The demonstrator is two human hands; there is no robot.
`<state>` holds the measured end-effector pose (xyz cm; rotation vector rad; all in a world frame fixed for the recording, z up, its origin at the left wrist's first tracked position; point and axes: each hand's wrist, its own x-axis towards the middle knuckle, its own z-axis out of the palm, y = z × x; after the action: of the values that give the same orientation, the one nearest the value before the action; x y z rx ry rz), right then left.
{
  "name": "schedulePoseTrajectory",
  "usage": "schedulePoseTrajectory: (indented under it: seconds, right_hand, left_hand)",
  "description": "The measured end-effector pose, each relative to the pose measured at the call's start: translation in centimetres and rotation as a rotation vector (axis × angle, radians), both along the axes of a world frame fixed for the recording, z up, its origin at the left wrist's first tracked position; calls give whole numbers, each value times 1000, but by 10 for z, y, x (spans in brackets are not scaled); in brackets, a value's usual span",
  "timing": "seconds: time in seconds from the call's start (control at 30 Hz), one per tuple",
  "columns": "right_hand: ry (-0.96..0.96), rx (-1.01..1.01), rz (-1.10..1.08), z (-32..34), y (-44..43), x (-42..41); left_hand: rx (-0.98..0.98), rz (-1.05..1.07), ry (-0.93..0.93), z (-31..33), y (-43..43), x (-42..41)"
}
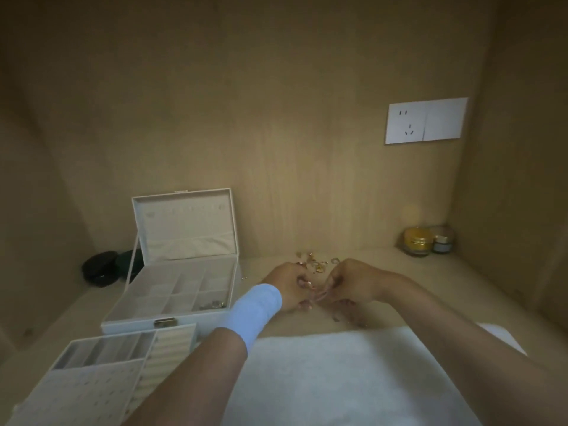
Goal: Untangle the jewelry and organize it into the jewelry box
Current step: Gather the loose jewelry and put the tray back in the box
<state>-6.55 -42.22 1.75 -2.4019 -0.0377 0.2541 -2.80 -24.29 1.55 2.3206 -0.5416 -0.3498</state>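
At the middle of the wooden surface, the left hand (287, 287) and the right hand (353, 284) meet fingertip to fingertip. Both have their fingers curled inward, and they pinch a small piece of jewelry (316, 296) between them; it is too blurred to tell what kind it is. The left wrist wears a pale blue wristband (255, 309).

Just behind the hands, a loose heap of gold jewelry (316, 263) lies on the surface, and a few small bits (337, 318) lie near the right hand on its near side. In front of the forearms a white cloth (344, 379) is spread flat.

To the left stands the white jewelry box (129, 325), with its lid (184, 222) upright. Several pieces (212, 304) lie in its front right compartment. A separate divided tray (92, 376) rests in front of the box, touching its front wall.

Two black pouches (101, 269) sit behind the box on its left. Two small jars (427, 241) stand in the far right corner, below a white wall socket (425, 121).
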Motion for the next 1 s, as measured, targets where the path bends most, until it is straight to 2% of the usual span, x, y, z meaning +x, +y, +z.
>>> schedulePoseTrajectory:
  seconds: [0.2, 0.37, 0.5, 0.67, 0.83, 1.0]
  right_hand:
    - [34, -73, 38, -16, -9, 7]
    - [88, -84, 63, -7, -6, 9]
    - [-11, -253, 89, 1, 3, 22]
    - [-145, -344, 67, -6, 21, 42]
    - [-237, -515, 125, -26, 36, 66]
    - [-124, -601, 197, -38, 35, 86]
  left_hand:
    - [267, -102, -149, -24, -2, 5]
    - [302, -108, -127, -26, 3, 6]
    - [276, 47, -245, -18, 13, 21]
    - [508, 239, -129, -32, 23, 44]
    - [546, 347, -67, -43, 18, 58]
    - [569, 346, -60, -53, 14, 74]
